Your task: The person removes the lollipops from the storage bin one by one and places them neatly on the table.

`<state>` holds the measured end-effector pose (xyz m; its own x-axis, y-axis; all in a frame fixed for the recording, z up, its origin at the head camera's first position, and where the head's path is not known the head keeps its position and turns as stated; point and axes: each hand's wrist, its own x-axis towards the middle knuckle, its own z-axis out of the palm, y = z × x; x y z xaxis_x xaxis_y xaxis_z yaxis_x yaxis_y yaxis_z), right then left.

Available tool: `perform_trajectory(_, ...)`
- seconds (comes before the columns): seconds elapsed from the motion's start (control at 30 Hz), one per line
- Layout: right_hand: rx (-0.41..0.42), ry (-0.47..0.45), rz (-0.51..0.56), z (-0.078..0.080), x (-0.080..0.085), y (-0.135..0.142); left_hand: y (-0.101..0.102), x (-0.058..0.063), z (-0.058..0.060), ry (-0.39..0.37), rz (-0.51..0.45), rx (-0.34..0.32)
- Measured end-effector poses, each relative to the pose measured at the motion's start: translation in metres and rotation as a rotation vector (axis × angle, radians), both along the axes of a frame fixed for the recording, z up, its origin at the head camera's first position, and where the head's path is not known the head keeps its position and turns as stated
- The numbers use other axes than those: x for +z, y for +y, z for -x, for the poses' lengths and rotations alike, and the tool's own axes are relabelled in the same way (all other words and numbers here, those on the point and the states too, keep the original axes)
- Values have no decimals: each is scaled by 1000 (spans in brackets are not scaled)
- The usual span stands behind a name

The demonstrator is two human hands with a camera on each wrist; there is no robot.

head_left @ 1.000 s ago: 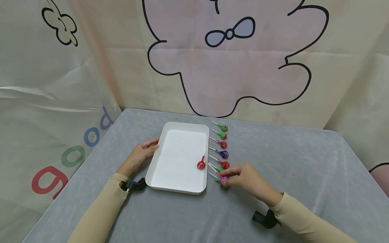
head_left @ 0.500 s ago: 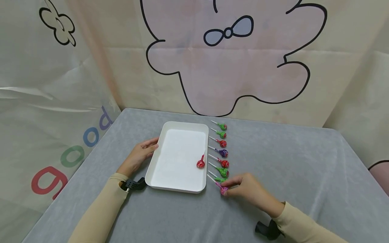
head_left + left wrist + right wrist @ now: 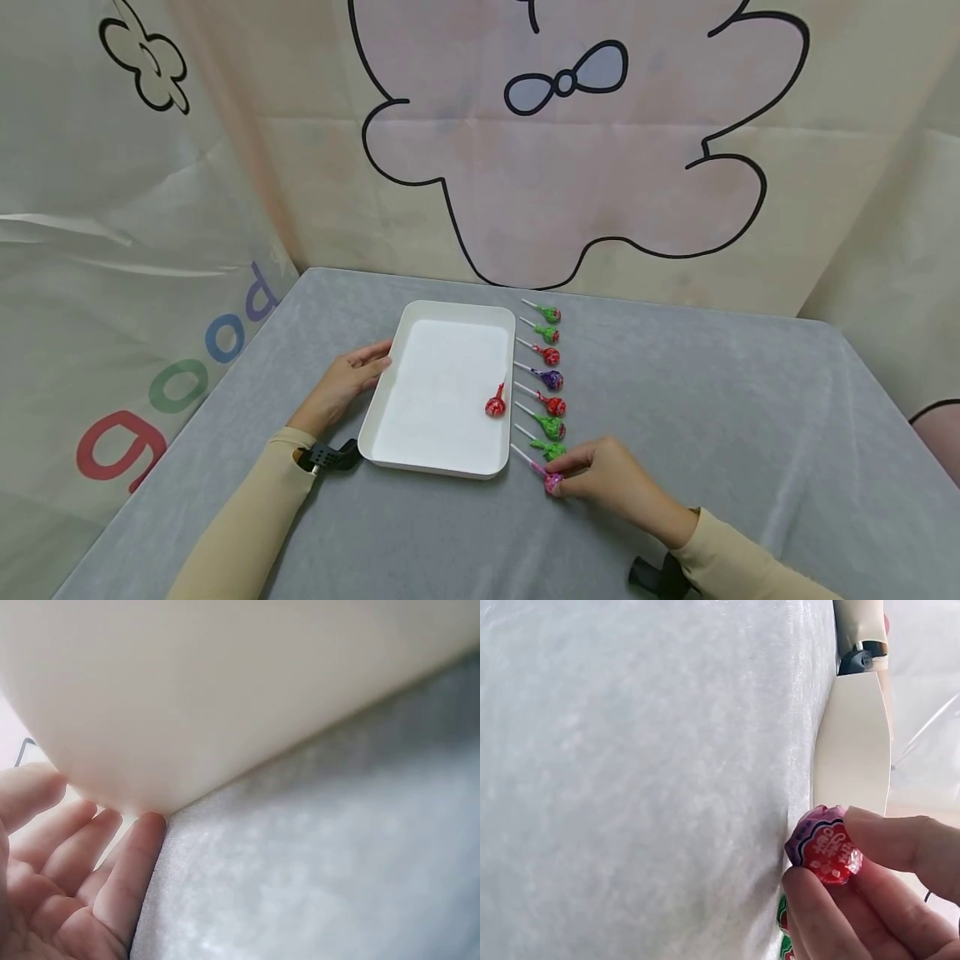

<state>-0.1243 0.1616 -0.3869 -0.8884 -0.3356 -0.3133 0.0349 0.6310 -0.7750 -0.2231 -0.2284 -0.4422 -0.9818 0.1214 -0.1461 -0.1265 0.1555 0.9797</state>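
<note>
My right hand (image 3: 611,483) pinches the wrapped head of a pink lollipop (image 3: 553,482) between thumb and fingers, at the near end of a column of lollipops. In the right wrist view that lollipop (image 3: 827,846) shows a red and purple wrapper, held close over the cloth. My left hand (image 3: 347,383) rests its fingers against the left side of a white tray (image 3: 450,471). In the left wrist view the left fingers (image 3: 131,877) are mostly straight at the tray's wall (image 3: 187,697). One red lollipop (image 3: 495,406) lies inside the tray near its right wall.
Right of the tray, several lollipops lie in a column, sticks pointing left: a purple one (image 3: 552,380), a red one (image 3: 555,406) and a green one (image 3: 553,427) among them. Grey cloth (image 3: 712,400) covers the table. A printed curtain (image 3: 562,192) hangs behind it.
My right hand has moved the pink lollipop toward me, from over the green ones to below them, uncovering two green lollipops. The left hand and tray have stayed in place.
</note>
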Motion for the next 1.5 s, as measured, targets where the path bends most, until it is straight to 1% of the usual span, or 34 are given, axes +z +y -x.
perform_trajectory(0.3,25,-11,28,1,-2,1,-1,-1,0,0,11,0)
perform_trajectory(0.5,29,-14,21,2,-1,1,0,-1,0,5,4,-1)
perform_trajectory(0.63,30,12,20,2,1,1,0,-1,0,8,2,-4)
perform_trajectory(0.8,6,78,5,3,9,2,-1,-1,0,19,9,-11)
perform_trajectory(0.9,-17,101,22,8,16,2,-2,-1,0,21,2,-12)
perform_trajectory(1.07,-57,79,84,20,24,-4,-1,0,-1,15,-7,-7)
perform_trajectory(1.33,-47,52,89,41,30,-20,-1,0,0,10,8,-3)
perform_trajectory(1.5,-44,34,92,50,32,-32,-2,0,0,13,10,-12)
